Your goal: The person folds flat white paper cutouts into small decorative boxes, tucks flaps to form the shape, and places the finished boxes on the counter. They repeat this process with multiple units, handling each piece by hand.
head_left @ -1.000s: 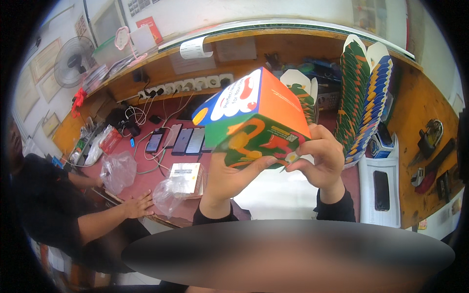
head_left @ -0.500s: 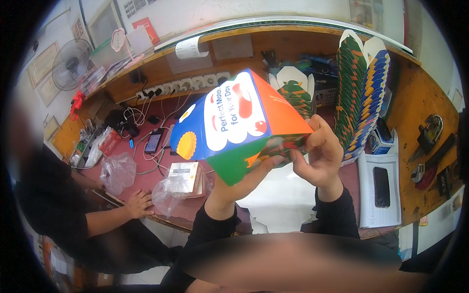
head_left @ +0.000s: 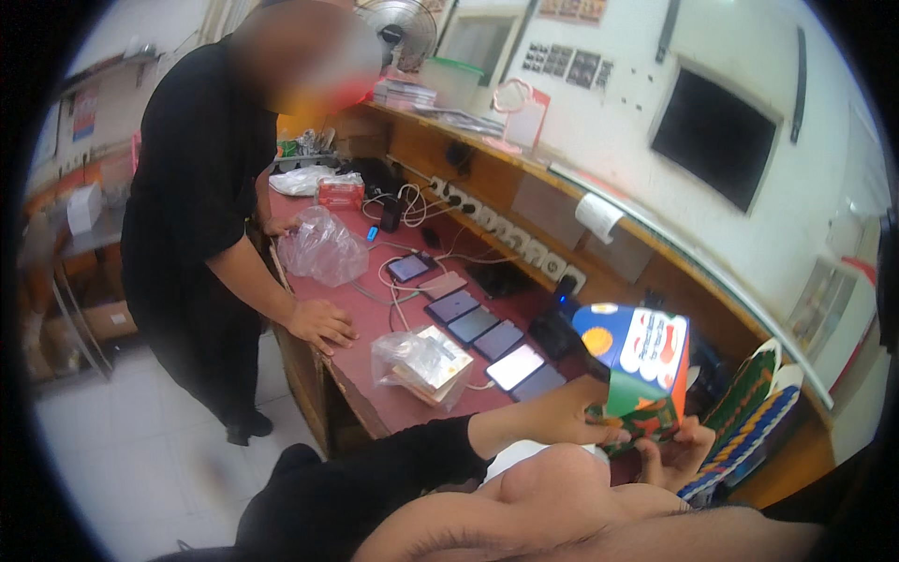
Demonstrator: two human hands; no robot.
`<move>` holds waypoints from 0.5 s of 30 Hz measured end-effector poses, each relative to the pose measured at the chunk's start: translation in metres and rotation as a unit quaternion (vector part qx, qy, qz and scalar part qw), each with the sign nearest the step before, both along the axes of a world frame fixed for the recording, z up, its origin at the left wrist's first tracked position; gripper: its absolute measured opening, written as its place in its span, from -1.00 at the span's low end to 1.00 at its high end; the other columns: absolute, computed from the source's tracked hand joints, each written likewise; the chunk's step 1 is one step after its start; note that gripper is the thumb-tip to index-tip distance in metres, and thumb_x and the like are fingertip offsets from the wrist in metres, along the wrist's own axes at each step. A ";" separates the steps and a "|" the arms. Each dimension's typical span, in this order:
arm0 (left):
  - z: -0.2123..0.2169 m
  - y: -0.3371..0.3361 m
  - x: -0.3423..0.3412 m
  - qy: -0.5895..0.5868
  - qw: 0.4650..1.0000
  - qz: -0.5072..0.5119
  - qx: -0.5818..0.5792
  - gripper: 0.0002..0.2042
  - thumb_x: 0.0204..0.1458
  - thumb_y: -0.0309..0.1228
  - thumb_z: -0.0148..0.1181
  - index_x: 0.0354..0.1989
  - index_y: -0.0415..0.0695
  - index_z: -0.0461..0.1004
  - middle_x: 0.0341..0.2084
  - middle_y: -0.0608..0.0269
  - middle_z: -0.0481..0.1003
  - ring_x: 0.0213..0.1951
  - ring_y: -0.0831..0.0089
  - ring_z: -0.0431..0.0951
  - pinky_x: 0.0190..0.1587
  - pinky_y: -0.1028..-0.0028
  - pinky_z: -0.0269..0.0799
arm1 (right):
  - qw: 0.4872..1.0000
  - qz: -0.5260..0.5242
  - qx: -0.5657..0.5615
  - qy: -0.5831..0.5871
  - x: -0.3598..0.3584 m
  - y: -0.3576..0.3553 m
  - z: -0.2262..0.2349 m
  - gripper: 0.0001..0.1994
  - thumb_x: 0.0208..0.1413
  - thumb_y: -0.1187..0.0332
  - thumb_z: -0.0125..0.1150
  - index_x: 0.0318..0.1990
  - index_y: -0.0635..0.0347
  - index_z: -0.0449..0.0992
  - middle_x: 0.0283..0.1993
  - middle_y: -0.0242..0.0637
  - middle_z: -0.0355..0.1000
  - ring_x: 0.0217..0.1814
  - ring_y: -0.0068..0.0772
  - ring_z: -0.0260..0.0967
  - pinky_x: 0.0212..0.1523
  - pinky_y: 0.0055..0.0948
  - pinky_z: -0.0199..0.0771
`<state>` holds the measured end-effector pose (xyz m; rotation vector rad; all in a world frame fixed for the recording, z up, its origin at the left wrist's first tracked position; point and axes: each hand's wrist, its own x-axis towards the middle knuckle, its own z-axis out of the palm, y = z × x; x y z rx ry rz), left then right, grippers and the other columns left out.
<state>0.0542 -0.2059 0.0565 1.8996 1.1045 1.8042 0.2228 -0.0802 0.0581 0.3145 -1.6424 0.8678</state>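
A printed cardboard box point(head_left: 620, 348) in blue, green and orange is raised over the desk at the right, held by both my hands. My left hand point(head_left: 562, 410) grips its lower left side, with the thumb along the bottom edge. At the lower right corner, the fingers of my right hand point(head_left: 682, 451) are bent against the box. Just beyond my right hand lean tall nested stacks of similar cartons point(head_left: 749, 426), green and blue. White sheet material point(head_left: 538, 454) shows in part below my left forearm.
Several phones point(head_left: 471, 325) lie in a row on the maroon desk point(head_left: 389, 412), with cables and a power strip point(head_left: 510, 236) behind. A plastic-wrapped pile of small boxes point(head_left: 429, 365) sits nearer. Across the left end leans a co-worker point(head_left: 192, 187), one hand point(head_left: 320, 324) on the desk edge.
My view has swung left, bringing the co-worker and the row of phones into fuller sight. The box now appears farther right and smaller, still in both hands.
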 end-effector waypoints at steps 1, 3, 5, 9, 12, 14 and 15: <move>0.001 -0.002 -0.001 0.024 1.000 0.003 -0.015 -0.50 0.09 -0.30 0.42 0.20 -0.16 0.48 -0.10 0.13 0.62 -0.05 0.44 0.55 0.00 0.32 0.49 | 1.000 -0.008 -0.018 0.000 0.001 -0.003 -0.002 -0.31 -0.13 0.41 0.66 0.02 0.10 0.17 -0.17 -0.35 0.25 -0.01 -0.46 0.33 0.04 -0.51 0.34; 0.001 -0.006 -0.003 0.029 0.998 -0.041 -0.027 -0.47 0.12 -0.31 0.40 0.26 -0.14 0.41 0.06 0.15 0.54 0.09 0.41 0.47 0.15 0.30 0.40 | 0.998 -0.037 -0.054 -0.022 0.007 -0.007 -0.003 -0.17 -0.18 0.38 0.68 0.20 0.18 0.19 -0.11 -0.28 0.39 0.04 -0.45 0.43 -0.06 -0.57 0.46; 0.002 -0.009 -0.004 0.039 0.996 -0.063 -0.052 -0.48 0.15 -0.30 0.38 0.26 -0.11 0.41 0.14 0.13 0.50 0.15 0.33 0.47 0.21 0.29 0.36 | 0.995 -0.031 -0.073 -0.060 0.012 -0.011 -0.001 -0.19 -0.17 0.43 0.67 0.23 0.28 0.24 -0.06 -0.22 0.46 0.05 -0.43 0.48 -0.07 -0.57 0.51; 0.001 -0.016 -0.002 0.121 0.992 0.035 -0.032 -0.52 0.14 -0.26 0.37 0.22 -0.10 0.46 0.12 0.07 0.53 0.15 0.19 0.50 0.20 0.25 0.37 | 0.995 -0.002 -0.076 -0.059 0.012 -0.010 0.001 -0.33 -0.16 0.51 0.63 0.12 0.39 0.37 -0.02 -0.15 0.50 0.05 -0.39 0.51 0.00 -0.49 0.58; 0.005 -0.018 -0.001 0.100 0.994 0.020 0.026 -0.50 0.08 -0.31 0.38 0.20 -0.16 0.46 0.02 -0.10 0.59 0.03 0.07 0.61 0.08 0.23 0.45 | 0.996 -0.032 -0.072 -0.046 0.009 -0.009 -0.006 -0.40 -0.16 0.57 0.61 0.06 0.41 0.38 -0.02 -0.12 0.50 0.05 -0.35 0.52 -0.01 -0.45 0.63; 0.007 -0.019 0.000 0.116 0.991 0.054 0.029 -0.49 0.08 -0.33 0.36 0.22 -0.16 0.43 0.03 -0.11 0.58 0.05 -0.01 0.59 0.09 0.20 0.45 | 0.997 -0.044 -0.059 -0.017 0.005 -0.007 -0.012 -0.41 -0.15 0.60 0.60 0.04 0.40 0.38 -0.04 -0.13 0.50 0.00 -0.38 0.53 -0.07 -0.50 0.62; 0.008 -0.019 0.001 0.121 0.989 0.071 0.038 -0.49 0.09 -0.34 0.35 0.23 -0.16 0.41 0.03 -0.12 0.57 0.06 -0.06 0.58 0.09 0.19 0.45 | 0.994 -0.030 -0.107 0.010 0.003 -0.007 -0.016 -0.44 -0.14 0.66 0.57 0.04 0.39 0.38 -0.10 -0.15 0.50 -0.08 -0.45 0.54 -0.19 -0.61 0.58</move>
